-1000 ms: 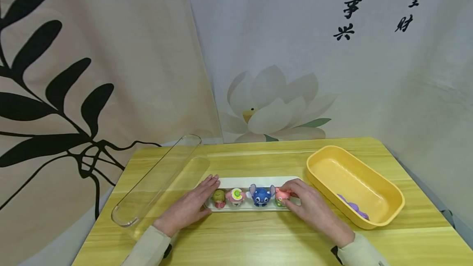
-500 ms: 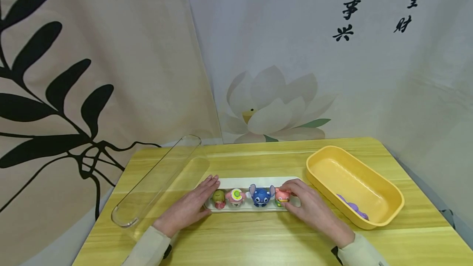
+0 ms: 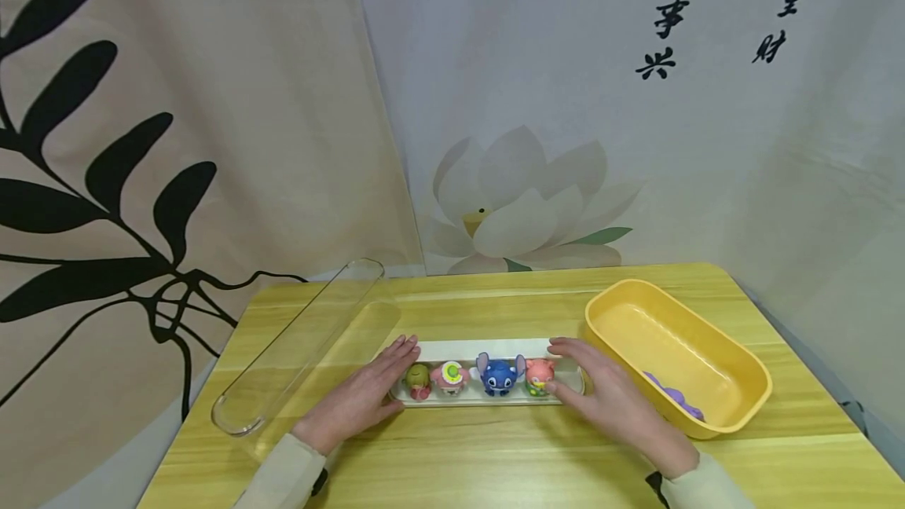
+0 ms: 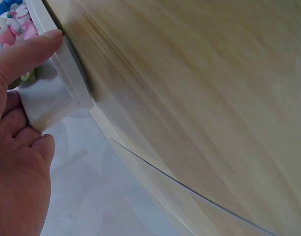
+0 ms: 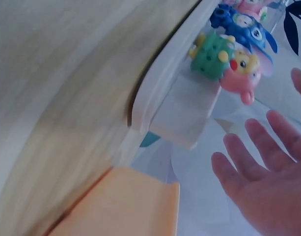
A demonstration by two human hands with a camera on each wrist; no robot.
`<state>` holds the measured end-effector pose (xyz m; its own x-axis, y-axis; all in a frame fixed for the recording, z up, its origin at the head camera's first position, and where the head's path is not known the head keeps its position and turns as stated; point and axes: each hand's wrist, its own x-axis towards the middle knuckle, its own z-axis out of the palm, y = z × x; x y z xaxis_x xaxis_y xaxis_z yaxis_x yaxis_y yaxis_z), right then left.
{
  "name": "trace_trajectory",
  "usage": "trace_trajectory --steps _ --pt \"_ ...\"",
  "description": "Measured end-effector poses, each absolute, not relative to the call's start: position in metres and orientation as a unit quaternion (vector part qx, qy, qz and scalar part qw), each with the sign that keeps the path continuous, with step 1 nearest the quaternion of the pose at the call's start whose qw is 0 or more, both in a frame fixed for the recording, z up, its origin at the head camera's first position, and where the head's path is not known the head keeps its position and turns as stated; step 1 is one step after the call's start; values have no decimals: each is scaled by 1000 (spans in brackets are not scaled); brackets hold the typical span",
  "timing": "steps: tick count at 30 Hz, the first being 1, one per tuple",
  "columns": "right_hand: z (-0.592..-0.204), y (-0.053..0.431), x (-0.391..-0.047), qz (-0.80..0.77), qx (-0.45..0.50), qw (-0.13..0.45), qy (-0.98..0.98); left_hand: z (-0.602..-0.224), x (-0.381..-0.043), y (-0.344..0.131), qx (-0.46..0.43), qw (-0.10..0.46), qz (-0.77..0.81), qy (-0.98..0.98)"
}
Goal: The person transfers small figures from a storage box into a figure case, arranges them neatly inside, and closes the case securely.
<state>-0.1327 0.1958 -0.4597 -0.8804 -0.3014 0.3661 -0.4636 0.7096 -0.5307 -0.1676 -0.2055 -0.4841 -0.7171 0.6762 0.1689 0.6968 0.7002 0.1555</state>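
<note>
A long white base point(image 3: 488, 349) lies on the table with a row of several small toy figurines standing on it. From left to right come an olive and pink figurine point(image 3: 419, 380), a pink one with a green and yellow top point(image 3: 451, 376), a blue big-eared one point(image 3: 498, 375) and a pink and green one point(image 3: 539, 376). My left hand point(image 3: 364, 391) holds the base's left end, thumb on its front edge point(image 4: 74, 73) and fingers round the back. Beside the pink and green figurine, my right hand point(image 3: 611, 399) is spread, its fingers apart from the toy in the right wrist view.
To the left stands a long clear plastic cover point(image 3: 297, 344), slanted toward the back of the table point(image 3: 452, 462). A yellow bin point(image 3: 672, 313) is at the right, close to my right hand, with a purple item point(image 3: 675, 396) inside.
My right hand has let go of the pink and green figurine and moved slightly right, its fingers now spread. The figurine stays upright on the base. My left hand keeps its place.
</note>
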Motion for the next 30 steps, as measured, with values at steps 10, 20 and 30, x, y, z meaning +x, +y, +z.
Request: trace_trajectory --steps 10,20,30 --pt "-446 219 -122 309 181 143 -923 -483 -168 -206 -363 32 -111 -924" --pt "-435 253 -118 305 147 152 -929 -486 -168 -206 -373 49 -107 -920" --pt "-434 289 -115 302 111 144 -936 -487 -168 -207 -380 72 -107 -916"
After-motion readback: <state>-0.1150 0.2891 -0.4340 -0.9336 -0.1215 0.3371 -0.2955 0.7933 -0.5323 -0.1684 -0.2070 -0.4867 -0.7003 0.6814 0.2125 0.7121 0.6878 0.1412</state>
